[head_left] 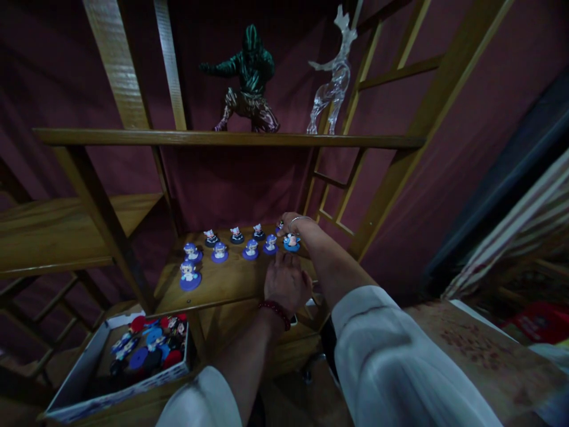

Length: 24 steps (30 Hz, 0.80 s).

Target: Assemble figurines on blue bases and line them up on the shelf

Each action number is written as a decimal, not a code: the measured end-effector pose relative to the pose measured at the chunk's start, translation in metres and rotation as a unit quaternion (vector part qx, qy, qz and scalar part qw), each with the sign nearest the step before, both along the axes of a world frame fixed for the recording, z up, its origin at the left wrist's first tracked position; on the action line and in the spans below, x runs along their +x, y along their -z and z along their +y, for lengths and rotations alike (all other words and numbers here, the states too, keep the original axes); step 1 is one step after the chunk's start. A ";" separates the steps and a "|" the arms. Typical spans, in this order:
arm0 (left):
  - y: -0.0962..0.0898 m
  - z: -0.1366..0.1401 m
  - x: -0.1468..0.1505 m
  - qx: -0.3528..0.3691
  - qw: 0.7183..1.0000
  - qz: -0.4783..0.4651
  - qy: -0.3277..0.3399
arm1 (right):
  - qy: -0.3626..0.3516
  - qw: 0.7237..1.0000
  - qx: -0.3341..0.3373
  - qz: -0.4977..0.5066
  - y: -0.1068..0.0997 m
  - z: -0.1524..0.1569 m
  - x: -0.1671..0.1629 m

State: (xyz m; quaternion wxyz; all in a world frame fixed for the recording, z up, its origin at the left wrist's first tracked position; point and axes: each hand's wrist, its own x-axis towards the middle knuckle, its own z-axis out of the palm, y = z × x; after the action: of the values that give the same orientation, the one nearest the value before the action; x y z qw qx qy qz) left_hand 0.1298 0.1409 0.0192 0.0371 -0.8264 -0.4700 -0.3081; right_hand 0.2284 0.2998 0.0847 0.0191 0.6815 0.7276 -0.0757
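My right hand [291, 222], with a silver bangle at the wrist, pinches a small figurine [280, 227] at the back right of the wooden shelf; the fingers partly hide it. Just in front is a pig-like figurine on a blue base [291, 242]. My left hand [288, 280], wearing a dark red bead bracelet, rests open over the shelf's front edge, its fingers foreshortened, close to a purple figurine [270, 244]. Several more purple-based figurines [219, 252] stand to the left. Behind them is a row of white figurines on black bases [237, 235].
An open box [120, 388] of jumbled figurines sits at lower left. On the upper shelf [178, 139] stand a dark green crouching statue [251, 83] and a clear deer ornament [331, 89]. Wooden posts and lattice [391, 184] frame the right side.
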 end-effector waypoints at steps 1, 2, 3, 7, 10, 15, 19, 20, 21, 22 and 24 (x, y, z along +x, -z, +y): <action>0.000 0.000 0.000 -0.002 1.000 0.002 0.000 | -0.003 1.000 0.000 -0.004 0.000 0.001 0.000; 0.000 0.000 0.000 -0.004 1.000 0.005 -0.001 | -0.006 1.000 -0.002 -0.006 0.001 0.002 0.000; -0.001 0.000 0.000 -0.008 1.000 0.009 -0.003 | -0.009 1.000 -0.004 -0.006 0.002 0.004 0.001; 0.000 0.000 0.001 -0.014 1.000 0.016 -0.010 | -0.018 1.000 -0.013 -0.006 0.007 0.011 0.003; 0.000 0.001 0.001 -0.012 1.000 0.011 -0.011 | -0.015 1.000 -0.021 -0.018 0.006 0.011 0.002; 0.001 0.001 0.002 -0.013 1.000 0.004 -0.015 | 0.001 1.000 0.023 -0.013 -0.007 0.000 0.003; 0.000 0.000 0.001 -0.003 1.000 -0.005 -0.007 | 0.010 0.998 0.065 -0.009 -0.024 -0.016 0.005; 0.000 0.000 0.001 0.001 1.000 -0.008 0.000 | 0.010 0.997 0.072 -0.010 -0.028 -0.022 0.004; 0.000 -0.001 0.000 0.006 1.000 -0.011 0.006 | 0.004 0.997 0.080 -0.010 -0.033 -0.029 0.004; 0.000 -0.002 -0.002 0.011 1.000 -0.014 0.011 | -0.010 0.997 0.076 -0.012 -0.037 -0.037 0.003; -0.001 -0.004 -0.005 0.013 1.000 -0.022 0.018 | -0.016 0.997 0.080 -0.013 -0.044 -0.055 0.001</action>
State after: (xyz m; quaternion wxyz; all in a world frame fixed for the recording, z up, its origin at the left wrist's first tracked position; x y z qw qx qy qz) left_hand 0.1249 0.1367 0.0202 0.0316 -0.8273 -0.4514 -0.3329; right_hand 0.2294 0.2445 0.1289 -0.0249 0.6698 0.7421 -0.0081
